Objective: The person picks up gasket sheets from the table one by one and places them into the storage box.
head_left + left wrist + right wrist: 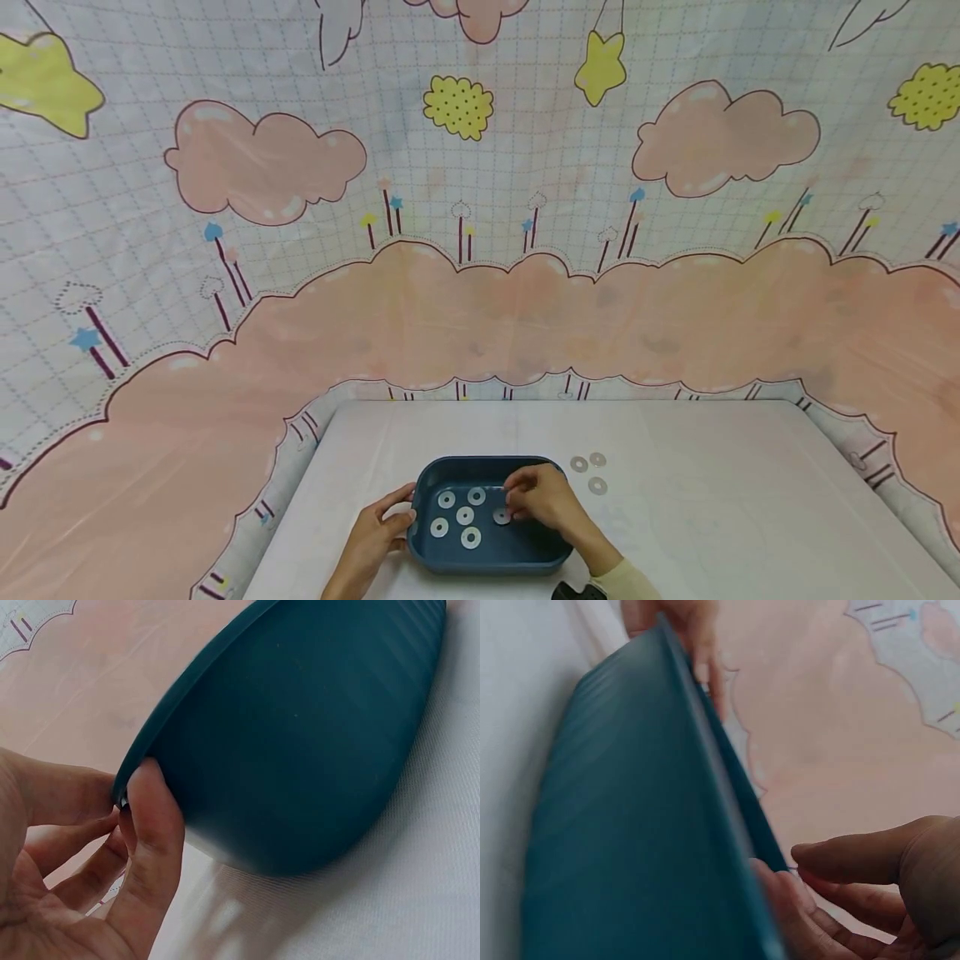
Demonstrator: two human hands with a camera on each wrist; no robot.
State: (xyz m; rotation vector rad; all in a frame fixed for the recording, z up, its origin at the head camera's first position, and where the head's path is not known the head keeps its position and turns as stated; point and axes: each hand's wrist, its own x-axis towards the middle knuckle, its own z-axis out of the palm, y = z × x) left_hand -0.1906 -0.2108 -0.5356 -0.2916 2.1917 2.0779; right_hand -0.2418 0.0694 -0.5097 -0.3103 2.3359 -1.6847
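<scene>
Over the tray (pixel 491 570), your right hand (pixel 546 500): can't tell if it's gripping; your left hand (pixel 371 529) pinches tray's left side. Washers (pixel 470 545) look light, stiff: take outer edges.

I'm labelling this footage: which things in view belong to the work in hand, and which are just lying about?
In the work:
blue tray, its rim pinched by the left hand
six visible rings inside
right hand over the tray
probably three rings outside

Probably just around:
patterned cloth behind
white tabletop
black item by the sleeve
</scene>
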